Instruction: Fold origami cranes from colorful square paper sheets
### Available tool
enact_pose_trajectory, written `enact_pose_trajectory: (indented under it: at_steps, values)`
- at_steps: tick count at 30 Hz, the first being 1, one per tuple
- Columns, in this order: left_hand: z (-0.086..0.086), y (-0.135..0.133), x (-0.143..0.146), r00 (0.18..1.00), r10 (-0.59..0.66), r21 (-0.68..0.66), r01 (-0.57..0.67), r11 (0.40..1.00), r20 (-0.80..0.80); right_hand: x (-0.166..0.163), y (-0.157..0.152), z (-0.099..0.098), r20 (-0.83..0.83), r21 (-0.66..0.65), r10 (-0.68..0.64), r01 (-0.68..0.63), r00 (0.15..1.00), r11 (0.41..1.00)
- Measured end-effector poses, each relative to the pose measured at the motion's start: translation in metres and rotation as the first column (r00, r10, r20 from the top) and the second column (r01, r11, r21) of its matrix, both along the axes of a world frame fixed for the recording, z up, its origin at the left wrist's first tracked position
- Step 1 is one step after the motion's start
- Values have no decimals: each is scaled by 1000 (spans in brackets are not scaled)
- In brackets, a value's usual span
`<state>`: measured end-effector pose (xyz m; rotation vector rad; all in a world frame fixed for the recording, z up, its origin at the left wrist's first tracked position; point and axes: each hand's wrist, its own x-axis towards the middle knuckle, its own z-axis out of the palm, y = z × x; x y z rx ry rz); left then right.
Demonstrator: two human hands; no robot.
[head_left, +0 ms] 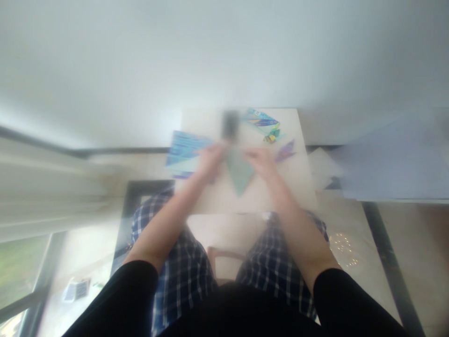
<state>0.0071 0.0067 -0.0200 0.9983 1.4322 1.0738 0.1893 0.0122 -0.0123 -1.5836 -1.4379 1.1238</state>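
Note:
A pale green sheet of paper [240,174], pointed towards me like a kite, is between my hands over the white table. My left hand [212,157] is closed at its upper left edge, fingers blurred. At the upper right edge, my right hand [260,160] pinches the paper between thumb and fingers. Blue patterned paper sheets [185,149] lie left of my left hand, partly under it. Just beyond the green paper is a dark, blurred rectangular object [230,124], its kind unclear.
On the white table [291,187], a blue patterned packet [261,119], a small yellow-green folded paper piece [271,136] and a purple folded paper piece [286,151] lie at the back right. A wall rises behind. A large pale surface [393,164] stands to the right.

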Motion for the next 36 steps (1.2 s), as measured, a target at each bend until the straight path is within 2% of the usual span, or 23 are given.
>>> enact_pose_trajectory:
  at_steps: [3, 7, 10, 20, 31, 36]
  values:
    - [-6, 0, -2, 998, -51, 18, 52, 998, -43, 0, 0, 0, -16, 5, 6, -6, 1000, 1000]
    - [-7, -1, -2, 998, -4, -8, 3, 1000, -64, 2, 0, -2, -13, 18, 14, -14, 1000, 1000]
    - [-4, -1, -1, 996, -12, -20, 11, 1000, -92, 2, 0, -2, 2, 31, 25, -25, 1000, 999]
    - [6, -7, 3, 999, 32, -29, -32, 999, -24, 2, 0, -1, -4, 23, 36, -36, 999, 999]
    - [-2, -2, 1, 999, 34, -32, -34, 999, -19, 2, -1, 2, 49, 27, 50, -52, 998, 998]
    - [-3, -2, -1, 996, -82, -17, 81, 997, -37, 7, 3, -6, 38, 69, 25, -28, 999, 997]
